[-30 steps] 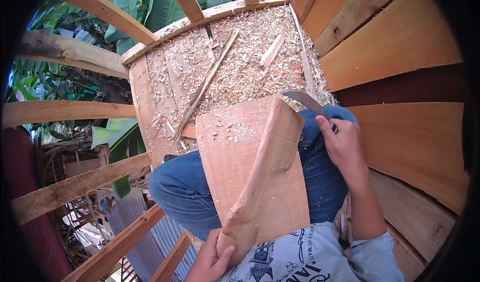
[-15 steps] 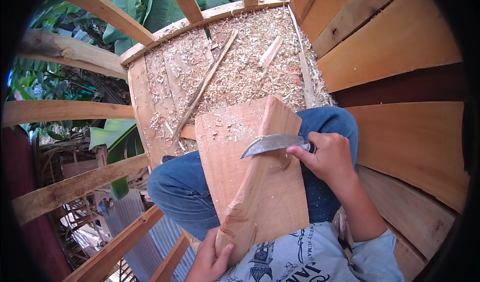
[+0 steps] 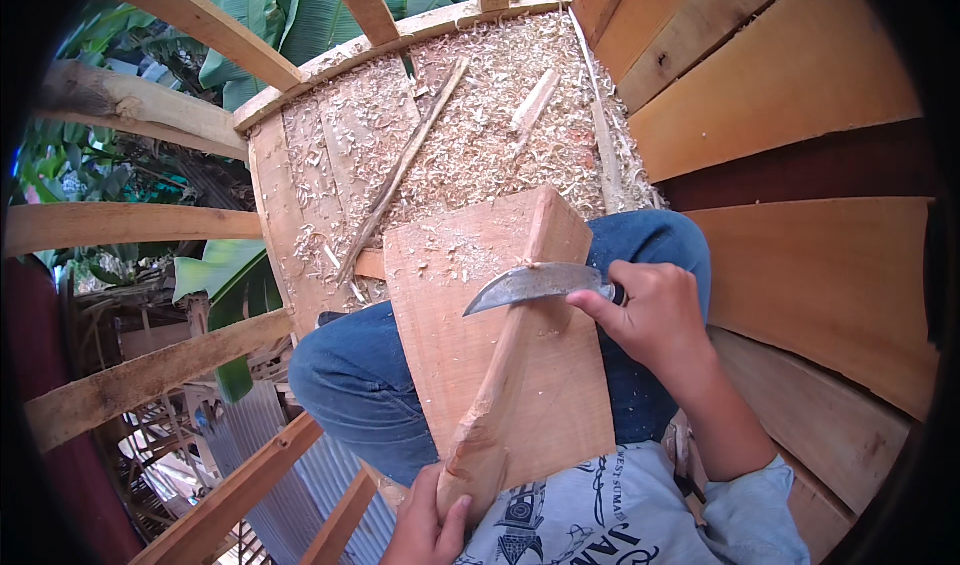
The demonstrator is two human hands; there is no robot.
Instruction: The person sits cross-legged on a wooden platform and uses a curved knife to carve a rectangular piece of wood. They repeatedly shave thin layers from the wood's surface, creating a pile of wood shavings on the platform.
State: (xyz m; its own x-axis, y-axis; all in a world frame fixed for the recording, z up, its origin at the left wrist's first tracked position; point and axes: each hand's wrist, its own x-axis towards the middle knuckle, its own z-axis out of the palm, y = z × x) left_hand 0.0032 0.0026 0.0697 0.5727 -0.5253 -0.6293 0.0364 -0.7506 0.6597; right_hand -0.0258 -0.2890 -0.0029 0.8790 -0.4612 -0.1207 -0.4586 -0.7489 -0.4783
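Note:
My right hand (image 3: 655, 315) is closed round the dark handle of a curved knife (image 3: 530, 285). Its blade lies across the upper part of a long wooden piece (image 3: 500, 365), the tip pointing left, with a small curl of wood at the edge. The near end of that piece, roughly cut and narrower above the grip, is held by my left hand (image 3: 432, 520). Beneath it a flat wooden board (image 3: 440, 315) rests across my lap, dusted with small shavings. The far end of the piece stands on the board's far right part.
Curled wood shavings (image 3: 480, 135) cover the plank floor ahead. A thin wooden strip (image 3: 410, 165) and a short offcut (image 3: 535, 100) lie among them. Wooden railing bars (image 3: 140, 222) run along the left, with leaves beyond. A plank wall (image 3: 800, 285) rises on the right.
The knife has shifted slightly left and toward me along the wooden piece. My left hand keeps its grip at the near end.

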